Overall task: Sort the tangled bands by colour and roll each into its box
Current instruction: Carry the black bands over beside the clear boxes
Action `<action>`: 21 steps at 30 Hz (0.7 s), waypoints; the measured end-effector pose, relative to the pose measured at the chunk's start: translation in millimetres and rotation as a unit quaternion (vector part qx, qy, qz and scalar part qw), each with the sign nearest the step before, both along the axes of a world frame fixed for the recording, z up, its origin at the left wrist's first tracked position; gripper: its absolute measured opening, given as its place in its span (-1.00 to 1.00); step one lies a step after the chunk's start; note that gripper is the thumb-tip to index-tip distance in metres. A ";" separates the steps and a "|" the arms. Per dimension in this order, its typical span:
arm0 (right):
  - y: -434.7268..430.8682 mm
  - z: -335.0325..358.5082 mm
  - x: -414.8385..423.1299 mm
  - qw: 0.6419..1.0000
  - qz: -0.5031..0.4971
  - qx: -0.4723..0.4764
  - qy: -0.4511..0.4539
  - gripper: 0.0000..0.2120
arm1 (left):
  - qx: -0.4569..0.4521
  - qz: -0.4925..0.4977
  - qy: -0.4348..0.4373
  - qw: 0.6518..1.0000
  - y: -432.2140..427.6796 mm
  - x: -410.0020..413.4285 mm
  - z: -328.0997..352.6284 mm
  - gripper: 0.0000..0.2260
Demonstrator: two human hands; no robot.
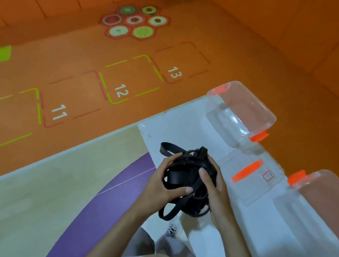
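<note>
**Both hands around one black tangle**

I have the knot of black bands (186, 178) held up in front of me, above the near edge of the white surface (185, 126). My left hand (165, 182) cups it from the left, thumb pressed flat across the front of the bundle, the other fingers (173, 157) curled over its top. My right hand (213, 187) closes on it from the right, with the index finger laid down on a flat strap in the middle and the rest wrapped behind. So both sets of fingers are clenched on the same tangle. One loop sticks out at the upper left, and a couple of longer loops hang free below my hands. Every band I can make out in the bundle is black.

On the white surface beyond my hands stands a clear plastic box (243, 113) with orange latches, open at the top. To its right, nearer me, a flat clear lid (249, 176) with an orange clip lies on the surface, and at the right edge of view is a second clear box (329, 193), also with an orange latch. I cannot tell whether either box holds anything.

To the left the orange floor (66, 65) carries painted hopscotch squares numbered 10 to 13, with a purple mat (113, 197) below.
</note>
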State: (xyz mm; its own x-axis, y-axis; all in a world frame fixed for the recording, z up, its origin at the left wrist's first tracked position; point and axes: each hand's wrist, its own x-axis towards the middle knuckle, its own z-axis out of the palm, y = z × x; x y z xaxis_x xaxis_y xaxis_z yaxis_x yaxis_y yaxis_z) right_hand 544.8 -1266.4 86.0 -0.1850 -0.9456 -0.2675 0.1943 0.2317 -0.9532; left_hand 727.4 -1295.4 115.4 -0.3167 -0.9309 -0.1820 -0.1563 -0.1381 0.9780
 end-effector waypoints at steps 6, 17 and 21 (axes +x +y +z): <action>-62.3 1.3 6.8 0.996 -0.083 0.015 -0.009 -0.48 | -0.011 -0.059 -0.004 0.998 -84.6 -4.6 -0.2 -0.27; -156.1 -30.1 13.4 0.975 -0.214 0.061 0.023 -0.42 | -0.001 -0.229 -0.012 0.973 -233.8 -18.6 -48.8 -0.23; -185.2 -60.4 27.5 0.956 -0.262 0.127 -0.017 -0.39 | 0.007 -0.300 -0.069 0.951 -276.7 -19.0 -89.3 -0.24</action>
State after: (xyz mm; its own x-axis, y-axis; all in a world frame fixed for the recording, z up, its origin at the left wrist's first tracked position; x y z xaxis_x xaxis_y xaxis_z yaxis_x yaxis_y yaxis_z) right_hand 572.3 -1451.6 25.6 -0.6036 -0.6290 -0.4899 0.3766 0.3167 -0.8706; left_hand 708.4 -1572.1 26.1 -0.7621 -0.5875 -0.2721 -0.3383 0.0029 0.9410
